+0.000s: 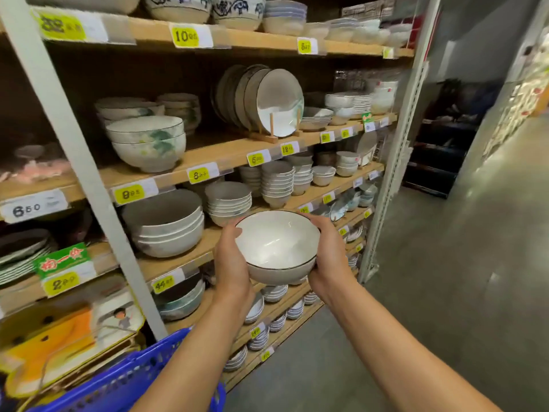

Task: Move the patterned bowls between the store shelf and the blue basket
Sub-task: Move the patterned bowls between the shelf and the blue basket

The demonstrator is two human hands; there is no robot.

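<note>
One bowl (277, 245), white inside with a thin dark rim, is held in the air just before the front edge of the shelf (208, 153), level with its lower boards and clear of them. No pattern can be made out on it from this angle. It is clasped from both sides: the left grip (230, 257) is curled round its left wall with the thumb at the rim, and the right grip (329, 257) is wrapped round its right wall in the same way. One blue basket (139, 379) of latticed plastic is seen below the left forearm, near the foot of the shelf; what lies in it is hidden. On the middle board, toward the left post (98, 203), two nested bowls with green markings (147, 144) are stacked, and a row of plates (267, 99) is stood upright in one wooden rack at the front edge. One stack of large grey bowls (166, 224) is set on the board below; their number cannot be told for certain. Yellow price tags (184, 35) are fixed along every board edge. One yellow and orange carton (59, 346) is propped at the lower left end. The boards are of pale wood, the floor (445, 292) is of grey concrete, and a dim aisle is seen past the right end.
</note>
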